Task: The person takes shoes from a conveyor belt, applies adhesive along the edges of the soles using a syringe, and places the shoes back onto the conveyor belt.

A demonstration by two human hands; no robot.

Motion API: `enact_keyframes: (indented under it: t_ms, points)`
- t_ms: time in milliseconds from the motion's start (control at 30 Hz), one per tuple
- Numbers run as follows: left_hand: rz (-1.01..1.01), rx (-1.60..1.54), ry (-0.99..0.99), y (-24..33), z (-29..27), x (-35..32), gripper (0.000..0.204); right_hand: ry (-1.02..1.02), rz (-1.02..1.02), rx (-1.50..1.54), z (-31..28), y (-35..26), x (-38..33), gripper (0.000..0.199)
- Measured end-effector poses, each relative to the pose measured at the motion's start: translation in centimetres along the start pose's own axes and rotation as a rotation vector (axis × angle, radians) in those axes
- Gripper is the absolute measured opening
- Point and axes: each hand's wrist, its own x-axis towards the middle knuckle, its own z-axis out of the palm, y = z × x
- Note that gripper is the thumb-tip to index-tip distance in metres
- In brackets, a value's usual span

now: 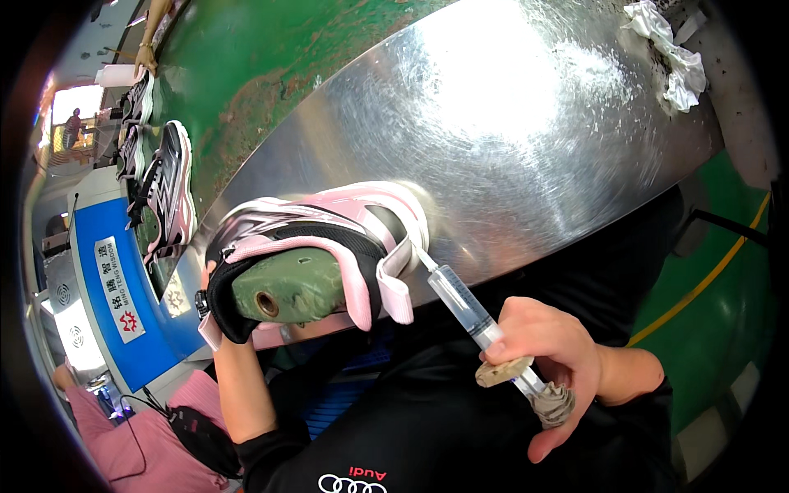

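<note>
Here's the pink shoe (345, 205) at the metal table's (551, 181) near edge; my right hand (559, 345) grips a syringe (462, 302) across that edge; my left hand (211, 270), mostly hidden, I can't read.

A scratched silver metal tabletop (509, 189) is gleaming, a clear, smooth plastic syringe (471, 315) is glinting, and a pink-and-black shoe (329, 214) is showing a matt, padded cloth collar (355, 287).

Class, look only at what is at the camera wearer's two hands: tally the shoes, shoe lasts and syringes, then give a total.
Pink, black and silvery sports shoe: 1
Green foot-shaped last: 1
Clear plastic syringe: 1
Total: 3
</note>
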Motion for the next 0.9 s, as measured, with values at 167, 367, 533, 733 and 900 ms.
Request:
enact_keyframes:
  t_ms: [167,367,533,733,900]
  points:
    - [0.024,0.149,0.036,-0.7,2.0,-2.8,0.051,-0.021,-0.022,-0.079,0.2,0.4,0.5,0.084]
    - [0.050,0.112,0.033,-1.4,2.2,-5.6,0.046,-0.024,-0.026,-0.105,0.7,0.3,0.7,0.082]
    - [-0.011,-0.019,0.124,-1.7,1.5,-7.8,0.047,-0.033,-0.023,-0.109,1.3,0.1,0.7,0.082]
    - [-0.057,-0.010,0.079,-2.3,1.8,-9.5,0.050,-0.036,-0.025,-0.113,1.9,0.1,0.5,0.082]
    - [-0.095,0.015,-0.008,-2.9,1.0,-11.1,0.049,-0.047,-0.024,-0.121,2.2,-0.2,0.4,0.082]
